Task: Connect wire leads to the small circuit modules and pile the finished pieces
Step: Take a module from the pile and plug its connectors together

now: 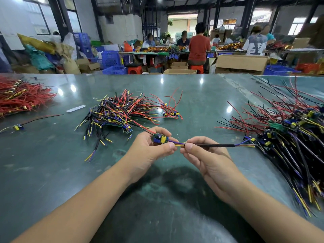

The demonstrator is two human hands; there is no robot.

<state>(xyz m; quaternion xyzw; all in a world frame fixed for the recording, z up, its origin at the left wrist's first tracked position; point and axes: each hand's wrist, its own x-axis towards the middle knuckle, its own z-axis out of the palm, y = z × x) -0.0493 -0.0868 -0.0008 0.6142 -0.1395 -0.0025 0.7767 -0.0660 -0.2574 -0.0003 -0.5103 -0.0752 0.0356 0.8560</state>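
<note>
Behind your green bench (pixel 192 102) other people work at long tables in a big workshop. Your left hand (pixel 150 148) is curled around a small circuit module (pixel 161 138), held just above the bench. Your right hand (pixel 206 155) pinches a black sleeved lead (pixel 215 145) at the end where its blue and yellow wires (pixel 177 143) meet the module. The far end of this lead lies beside the supply heap (pixel 289 137) on your right.

I think the risks are these. If you pull sideways, the thin wires can bend or come out of the module. The free end can catch in the heap and drag other pieces. The finished pile (pixel 121 113) ahead is already tangled, so a careless throw may hook its red wires.
</note>
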